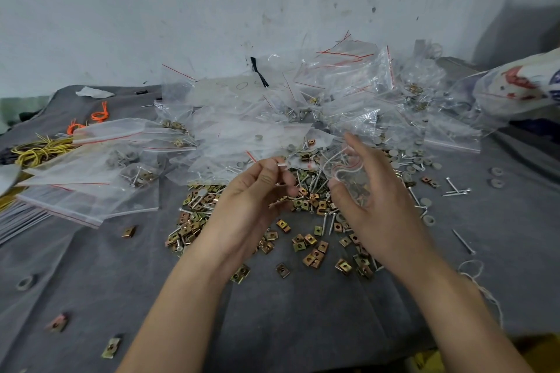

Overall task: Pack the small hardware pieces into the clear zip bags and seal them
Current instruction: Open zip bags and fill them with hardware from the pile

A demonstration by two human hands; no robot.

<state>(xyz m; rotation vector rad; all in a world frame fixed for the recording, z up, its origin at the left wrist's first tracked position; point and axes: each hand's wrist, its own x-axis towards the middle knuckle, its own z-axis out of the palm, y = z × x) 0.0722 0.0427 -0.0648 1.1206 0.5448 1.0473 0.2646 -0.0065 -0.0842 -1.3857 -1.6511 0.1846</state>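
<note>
Our left hand (254, 200) pinched a small silvery piece (280, 164) between thumb and fingertips, the other fingers curled beneath. Our right hand (375, 200) gripped a small clear bag (342, 166), thumb on the near side and fingers spread behind it. Through the glare we could not tell whether its mouth was already parted. The hands were near each other but apart, both raised above the heap.

We judged this to be the loading step: one piece picked, the bag brought up to receive it. The next move called for getting the mouth open, dropping the piece in past the red strip, adding whatever else belonged with it, then pressing the seal closed along its full width.

Directly under the hands lay the loose stock. Brassy clips (306, 239) were scattered toward us, nails (309, 182) were mixed in behind them, and grey washers (394, 157) lay off to the right. Beyond rose a mound of filled bags (303, 106) against the wall (212, 9). A stack of flat empty bags (75, 200) lay to the left, beside yellow bands (39, 150).

The grey cloth (272, 312) nearest us carried only stray clips, so there was room to draw the hands back. Forward, the mound crowded close, and a wide sweep there could have dragged bags down. A long nail (463, 241) lay alone at the right, well apart from the pile.
</note>
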